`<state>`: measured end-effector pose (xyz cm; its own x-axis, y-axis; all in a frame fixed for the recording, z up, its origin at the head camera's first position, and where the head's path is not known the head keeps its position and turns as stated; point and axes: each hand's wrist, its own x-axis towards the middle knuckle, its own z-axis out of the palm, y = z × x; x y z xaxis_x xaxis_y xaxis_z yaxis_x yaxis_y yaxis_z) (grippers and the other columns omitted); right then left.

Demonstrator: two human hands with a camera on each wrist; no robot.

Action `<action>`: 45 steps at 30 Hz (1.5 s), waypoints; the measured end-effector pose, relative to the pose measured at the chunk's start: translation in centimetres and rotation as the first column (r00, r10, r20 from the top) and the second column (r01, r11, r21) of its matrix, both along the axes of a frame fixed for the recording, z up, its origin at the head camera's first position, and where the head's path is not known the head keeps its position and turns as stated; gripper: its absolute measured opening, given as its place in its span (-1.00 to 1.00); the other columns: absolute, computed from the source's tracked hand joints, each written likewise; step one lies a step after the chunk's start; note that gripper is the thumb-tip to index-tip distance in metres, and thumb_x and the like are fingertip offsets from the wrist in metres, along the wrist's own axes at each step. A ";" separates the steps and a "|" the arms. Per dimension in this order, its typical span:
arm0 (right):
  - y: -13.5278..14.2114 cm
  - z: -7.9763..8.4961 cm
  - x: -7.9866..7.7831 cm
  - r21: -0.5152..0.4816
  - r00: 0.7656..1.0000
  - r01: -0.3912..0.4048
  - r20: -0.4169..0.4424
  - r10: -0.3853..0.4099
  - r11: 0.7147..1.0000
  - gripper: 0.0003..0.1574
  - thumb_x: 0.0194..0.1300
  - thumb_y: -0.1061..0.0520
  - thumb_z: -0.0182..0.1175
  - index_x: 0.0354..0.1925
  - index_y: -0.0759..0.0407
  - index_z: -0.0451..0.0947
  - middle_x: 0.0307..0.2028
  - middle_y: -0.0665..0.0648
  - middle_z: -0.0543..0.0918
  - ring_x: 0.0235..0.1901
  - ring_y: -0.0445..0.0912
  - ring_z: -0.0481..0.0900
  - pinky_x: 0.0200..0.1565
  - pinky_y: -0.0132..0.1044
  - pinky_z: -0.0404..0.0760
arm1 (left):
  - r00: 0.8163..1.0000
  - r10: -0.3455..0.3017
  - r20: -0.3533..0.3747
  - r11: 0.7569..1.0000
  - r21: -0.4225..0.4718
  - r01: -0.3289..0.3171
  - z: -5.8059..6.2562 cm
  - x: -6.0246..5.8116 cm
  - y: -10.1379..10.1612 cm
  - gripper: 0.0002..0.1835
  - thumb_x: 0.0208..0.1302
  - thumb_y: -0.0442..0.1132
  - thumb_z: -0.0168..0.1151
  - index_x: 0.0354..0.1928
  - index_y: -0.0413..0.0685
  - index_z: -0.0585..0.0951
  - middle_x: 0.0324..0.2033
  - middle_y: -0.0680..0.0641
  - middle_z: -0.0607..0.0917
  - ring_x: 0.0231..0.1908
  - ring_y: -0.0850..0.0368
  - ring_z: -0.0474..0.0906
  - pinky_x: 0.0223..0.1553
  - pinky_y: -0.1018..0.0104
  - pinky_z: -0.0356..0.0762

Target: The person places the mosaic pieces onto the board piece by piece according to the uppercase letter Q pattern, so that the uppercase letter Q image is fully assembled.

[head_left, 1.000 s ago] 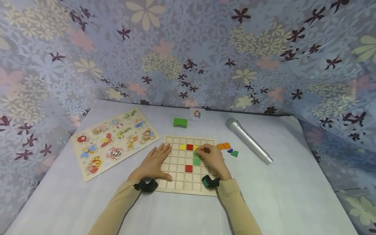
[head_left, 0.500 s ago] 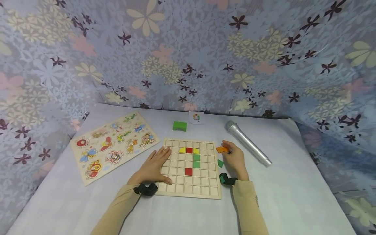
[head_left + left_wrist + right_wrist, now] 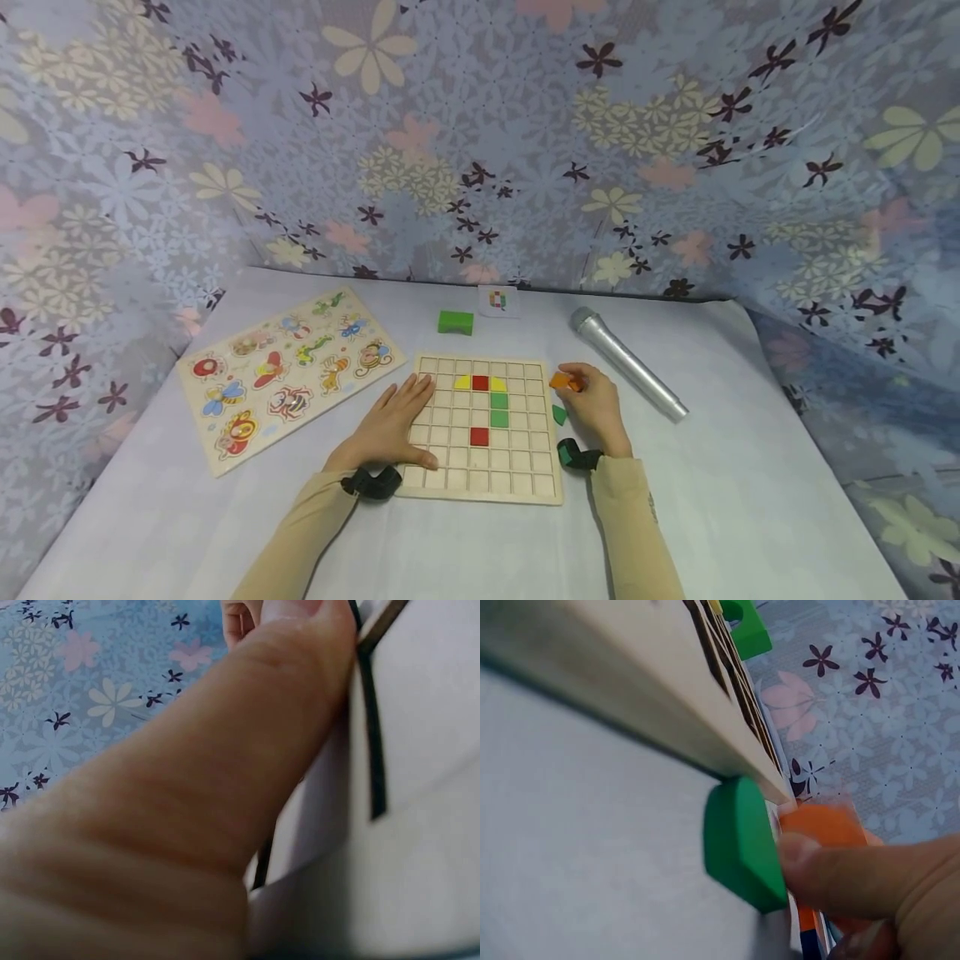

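Taking the grid board (image 3: 480, 480) as the dial, with twelve pointing away from me, the insect puzzle board (image 3: 258, 400) lay slantwise on the table at ten o'clock. My left hand (image 3: 386, 425) lay spread over the grid board's edge at nine o'clock, its fingers straight and grasping nothing. The green block (image 3: 455, 323) stood past the far edge, slightly before twelve. Inside the grid, near twelve, the two yellow pieces (image 3: 462, 383) flanked a red square (image 3: 480, 382) in one row. The second red square (image 3: 479, 437) sat close to the dial's centre. The picture card (image 3: 491, 311) lay well beyond the far edge, around twelve. Two green squares (image 3: 499, 410) ran down from the right-hand yellow piece, in the one o'clock direction. At three o'clock, right by the board's outer edge, lay a loose green piece (image 3: 559, 414). At two o'clock, just off the board, my right hand (image 3: 596, 408) pinched an orange piece (image 3: 821, 821), somewhat blurred; more orange and a dark blue piece (image 3: 811, 945) showed beneath it. Farther out at two o'clock lay the silver microphone (image 3: 630, 365), its head towards eleven.
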<state>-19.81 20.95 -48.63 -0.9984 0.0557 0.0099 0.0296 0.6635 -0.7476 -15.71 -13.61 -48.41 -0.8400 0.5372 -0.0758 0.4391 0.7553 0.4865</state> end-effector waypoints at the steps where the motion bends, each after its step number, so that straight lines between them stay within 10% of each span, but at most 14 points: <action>1: 0.0 -0.1 0.1 0.010 1.000 0.000 0.005 0.000 1.000 -0.60 0.19 0.28 0.29 0.04 0.23 0.60 -0.05 0.30 0.69 -0.05 0.13 0.64 -0.05 -0.12 0.61 | 1.000 0.002 0.004 1.000 0.000 -0.002 -0.1 0.1 0.0 0.34 -0.19 0.32 0.47 0.52 -0.18 -0.02 0.54 -0.16 -0.05 0.54 -0.16 -0.25 0.51 -0.16 -0.26; 9: -0.3 -0.1 0.3 0.001 0.999 -0.002 0.035 0.002 1.000 -0.68 0.27 0.21 0.23 0.00 0.23 0.62 -0.16 0.27 0.70 -0.19 0.05 0.60 -0.22 -0.33 0.47 | 0.999 0.011 0.044 1.000 -0.013 -0.011 0.0 0.5 -0.1 0.34 -0.16 0.31 0.46 0.52 -0.17 -0.04 0.54 -0.15 -0.07 0.54 -0.15 -0.27 0.52 -0.14 -0.28; 23: -0.3 0.7 -0.5 -0.065 0.998 0.055 0.034 -0.053 0.996 -0.65 0.32 0.22 0.14 0.06 0.21 0.59 -0.11 0.30 0.66 0.01 0.15 0.60 0.11 -0.02 0.58 | 0.999 0.009 0.037 1.000 -0.020 -0.008 0.4 -0.3 0.0 0.33 -0.15 0.32 0.45 0.53 -0.14 -0.06 0.54 -0.12 -0.09 0.54 -0.11 -0.30 0.53 -0.10 -0.33; 27: -1.3 1.5 -0.4 -0.146 0.995 0.077 0.080 -0.065 0.986 -0.67 0.31 0.20 0.16 0.04 0.20 0.59 -0.09 0.30 0.67 -0.13 0.04 0.61 -0.14 -0.26 0.65 | 0.999 0.011 0.048 1.000 -0.016 -0.010 0.4 -0.2 0.1 0.32 -0.14 0.32 0.45 0.53 -0.12 -0.06 0.54 -0.11 -0.09 0.55 -0.09 -0.31 0.53 -0.09 -0.35; 34: -6.4 3.0 0.3 -0.296 0.982 -0.047 0.163 0.099 0.954 -0.71 0.31 0.14 0.21 -0.02 0.20 0.62 -0.15 0.26 0.69 -0.50 -0.18 0.48 -0.49 -0.46 0.46 | 0.999 0.014 0.030 1.000 -0.025 -0.013 0.3 -0.3 -0.1 0.32 -0.14 0.32 0.45 0.53 -0.14 -0.05 0.54 -0.12 -0.09 0.55 -0.10 -0.29 0.53 -0.11 -0.33; 45: -11.2 1.5 1.2 -0.059 0.975 -0.215 0.044 0.218 0.975 -0.93 0.24 0.11 0.33 -0.27 0.02 0.68 -0.29 0.05 0.74 -0.38 -0.12 0.60 -0.37 -0.36 0.48 | 1.000 -0.003 0.029 1.000 -0.023 0.004 0.4 -0.3 -0.1 0.33 -0.15 0.33 0.45 0.52 -0.19 -0.04 0.53 -0.17 -0.06 0.54 -0.16 -0.25 0.51 -0.16 -0.28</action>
<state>-18.57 9.73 -47.11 -0.9860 -0.1626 -0.0373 -0.0722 0.6171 -0.7836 -16.02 -13.73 -47.97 -0.8354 0.5381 -0.1121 0.4279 0.7647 0.4818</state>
